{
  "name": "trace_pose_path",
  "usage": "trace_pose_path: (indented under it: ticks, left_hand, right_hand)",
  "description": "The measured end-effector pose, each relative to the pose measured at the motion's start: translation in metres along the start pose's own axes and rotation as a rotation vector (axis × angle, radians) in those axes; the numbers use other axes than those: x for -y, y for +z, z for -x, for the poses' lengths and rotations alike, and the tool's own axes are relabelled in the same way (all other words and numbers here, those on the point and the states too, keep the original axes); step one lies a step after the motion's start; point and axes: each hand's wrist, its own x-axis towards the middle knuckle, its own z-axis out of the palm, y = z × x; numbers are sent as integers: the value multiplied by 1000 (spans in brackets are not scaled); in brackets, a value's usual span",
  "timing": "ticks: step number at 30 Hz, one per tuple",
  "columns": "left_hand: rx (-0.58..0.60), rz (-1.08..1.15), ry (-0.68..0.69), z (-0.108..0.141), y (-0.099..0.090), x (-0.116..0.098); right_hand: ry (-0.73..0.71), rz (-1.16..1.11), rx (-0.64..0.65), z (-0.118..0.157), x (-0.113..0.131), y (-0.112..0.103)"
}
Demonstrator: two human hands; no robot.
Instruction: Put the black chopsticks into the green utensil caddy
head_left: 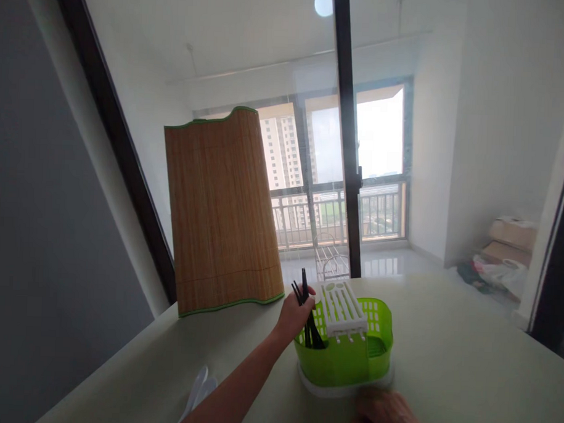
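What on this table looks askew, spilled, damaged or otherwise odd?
The green-edged bamboo mat looks odd: it stands upright near the far edge of the table, its top edge wavy, where one might expect it flat. I see no spill or damage.

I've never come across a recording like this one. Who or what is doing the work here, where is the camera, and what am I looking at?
There is no robot: a person works with two bare hands. The single picture comes from a camera worn on their head, looking forward and down.

The left hand holds black chopsticks, their lower ends inside a green basket with a white rack at its top. The right hand is blurred near the bottom edge, in front of the basket; whether it grips anything is unclear.

On the pale table, a brown mat with green edging stands at the far left. White utensils lie partly behind the left forearm.
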Motion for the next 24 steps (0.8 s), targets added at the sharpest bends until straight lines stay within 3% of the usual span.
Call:
trace_pose_path:
  ticks: [11,16,20,24]
  left_hand:
    - [-4,-101,-46,8,0,-1]
    - [-117,10,-77,2,-2,-6]
    - [-260,170,-31,-8,-19,-30]
    - [-450,441,139,-14,-58,-76]
  right_hand:
    - [-7,10,-95,-2,-6,24]
    - [14,12,-43,-2,-6,24]
    - [16,40,-37,-1,-5,20]
    - [-26,-18,15,0,0,-2]
